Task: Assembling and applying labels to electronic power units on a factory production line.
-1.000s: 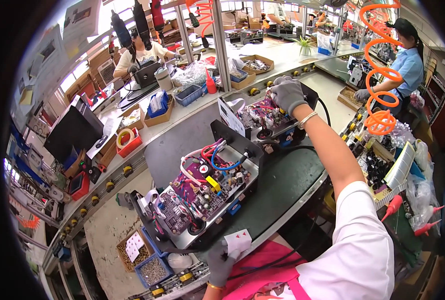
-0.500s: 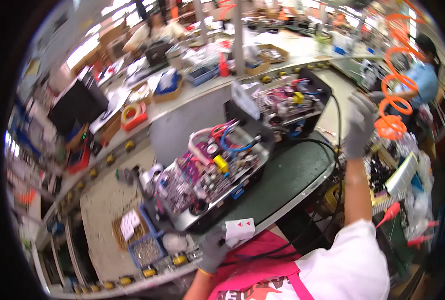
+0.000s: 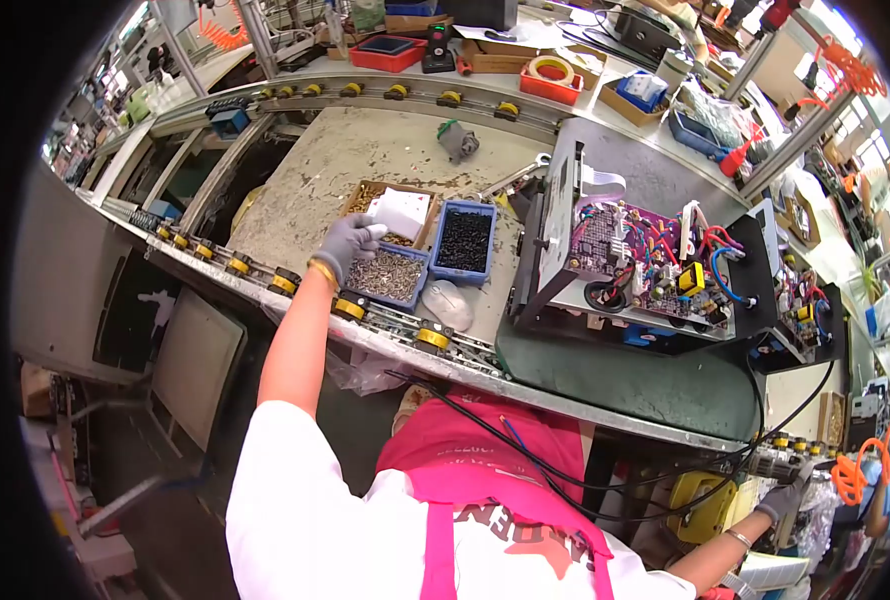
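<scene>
My left hand (image 3: 348, 245), in a grey glove, is over a blue tray of small silver screws (image 3: 390, 276). Its fingers are bent together beside a white card (image 3: 402, 213) lying on a cardboard box of brass-coloured screws (image 3: 363, 197). Whatever those fingertips pinch is too small to make out. Far off to the lower right, my gloved right hand (image 3: 787, 495) is closed beside a dark cylindrical thing (image 3: 773, 465); its grip is partly hidden. Between my hands stands an open metal chassis with a purple circuit board, wires and a yellow component (image 3: 691, 278).
A blue tray of black screws (image 3: 465, 240) and a white computer mouse-shaped object (image 3: 447, 304) are beside the screws. A wrench (image 3: 510, 176) and a grey cloth bundle (image 3: 457, 141) lie behind. Black cables (image 3: 605, 517) cross before me. An orange coiled hose (image 3: 850, 480) hangs right.
My view has swung left. My left hand has moved from the table's front edge to the screw trays, and the white card it held is no longer visible in it. My right hand has lowered.
</scene>
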`<state>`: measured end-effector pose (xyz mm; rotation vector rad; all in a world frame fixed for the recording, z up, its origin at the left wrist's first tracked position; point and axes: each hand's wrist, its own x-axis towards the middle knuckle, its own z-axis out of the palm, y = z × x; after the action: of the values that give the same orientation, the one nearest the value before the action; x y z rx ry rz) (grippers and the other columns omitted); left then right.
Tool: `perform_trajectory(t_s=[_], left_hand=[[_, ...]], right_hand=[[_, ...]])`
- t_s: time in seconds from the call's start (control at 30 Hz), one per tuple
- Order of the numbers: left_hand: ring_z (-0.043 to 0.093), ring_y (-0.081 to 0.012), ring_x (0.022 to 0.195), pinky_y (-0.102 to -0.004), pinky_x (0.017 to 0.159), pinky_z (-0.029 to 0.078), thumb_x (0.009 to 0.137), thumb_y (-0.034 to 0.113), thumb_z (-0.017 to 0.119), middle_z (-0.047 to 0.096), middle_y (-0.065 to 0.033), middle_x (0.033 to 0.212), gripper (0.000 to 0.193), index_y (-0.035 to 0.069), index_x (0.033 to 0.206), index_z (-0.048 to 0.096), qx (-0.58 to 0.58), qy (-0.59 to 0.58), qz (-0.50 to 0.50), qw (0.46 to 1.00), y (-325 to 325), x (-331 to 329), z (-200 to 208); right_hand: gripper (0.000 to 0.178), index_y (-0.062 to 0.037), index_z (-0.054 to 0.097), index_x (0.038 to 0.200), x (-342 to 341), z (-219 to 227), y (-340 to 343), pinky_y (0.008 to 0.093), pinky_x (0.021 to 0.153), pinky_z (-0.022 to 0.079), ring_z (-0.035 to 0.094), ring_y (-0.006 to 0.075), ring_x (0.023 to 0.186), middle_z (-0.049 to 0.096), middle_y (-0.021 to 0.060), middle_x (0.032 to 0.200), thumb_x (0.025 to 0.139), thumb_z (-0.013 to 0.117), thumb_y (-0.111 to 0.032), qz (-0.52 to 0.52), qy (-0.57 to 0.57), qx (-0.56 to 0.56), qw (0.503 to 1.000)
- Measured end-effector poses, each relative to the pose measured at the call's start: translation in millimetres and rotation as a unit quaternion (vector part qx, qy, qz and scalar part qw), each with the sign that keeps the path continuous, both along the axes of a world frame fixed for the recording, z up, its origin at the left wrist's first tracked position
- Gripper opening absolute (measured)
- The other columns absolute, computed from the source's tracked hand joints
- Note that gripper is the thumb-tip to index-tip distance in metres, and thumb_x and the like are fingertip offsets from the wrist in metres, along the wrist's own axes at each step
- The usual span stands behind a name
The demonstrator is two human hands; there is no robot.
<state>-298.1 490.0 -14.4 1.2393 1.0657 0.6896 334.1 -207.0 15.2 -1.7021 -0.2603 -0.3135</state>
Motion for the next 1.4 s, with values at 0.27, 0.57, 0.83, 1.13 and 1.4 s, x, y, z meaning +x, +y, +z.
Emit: perform_trajectory(t_s=[0.27,0.57,0.83,1.13,1.4], left_hand=[[0.06,-0.0163,0.07,-0.0298,0.066,0.049,0.079,0.021,0.07,0.064,-0.0076,0.076,0.032,0.007,0.105,0.061,0.279,0.224,-0.022,0.933,-35,-4,-6],[0.06,-0.0342,0.097,-0.042,0.081,0.046,0.081,0.042,0.062,0.064,-0.0158,0.101,0.045,0.013,0.113,0.052,0.263,0.528,-0.252,0.767,-51,41,10],[0.061,-0.0205,0.065,-0.0319,0.061,0.047,0.082,0.022,0.066,0.064,-0.0095,0.076,0.019,0.005,0.087,0.061,0.233,0.371,-0.166,0.883,-45,22,-15],[0.047,-0.0038,0.044,-0.0191,0.04,0.036,0.083,0.024,0.069,0.056,0.0024,0.059,0.021,0.007,0.073,0.06,0.133,0.174,-0.048,0.974,-47,23,-28],[0.045,-0.002,0.043,-0.016,0.036,0.032,0.083,0.026,0.069,0.055,0.0045,0.06,0.019,0.007,0.082,0.065,-0.013,0.011,0.032,0.999,-45,27,-5]], right_hand=[[0.046,0.0026,0.059,0.105,-32,9,35,0.0309,0.076,0.049,0.059,0.0186,0.084,0.062,0.0125,0.101,0.084,0.065,-0.038,-0.109,-0.005,0.017,0.994],[0.042,0.0035,0.061,0.104,-159,102,98,0.0332,0.076,0.049,0.06,0.0207,0.086,0.062,0.0126,0.106,0.085,0.062,-0.034,-0.126,-0.273,-0.128,0.945],[0.025,0.0039,0.051,0.092,-262,107,184,0.0349,0.076,0.05,0.056,0.0209,0.082,0.056,0.0152,0.094,0.092,0.05,-0.021,0.024,-0.203,0.116,0.972],[0.023,-0.0029,0.039,0.111,-349,18,251,0.0407,0.082,0.047,0.052,0.0265,0.09,0.043,0.0164,0.109,0.091,0.05,-0.008,0.157,-0.183,0.117,0.963],[0.044,-0.0049,0.054,0.114,-380,12,184,0.0377,0.086,0.045,0.055,0.033,0.102,0.053,0.0193,0.118,0.072,0.066,-0.008,0.365,-0.201,-0.275,0.866]])
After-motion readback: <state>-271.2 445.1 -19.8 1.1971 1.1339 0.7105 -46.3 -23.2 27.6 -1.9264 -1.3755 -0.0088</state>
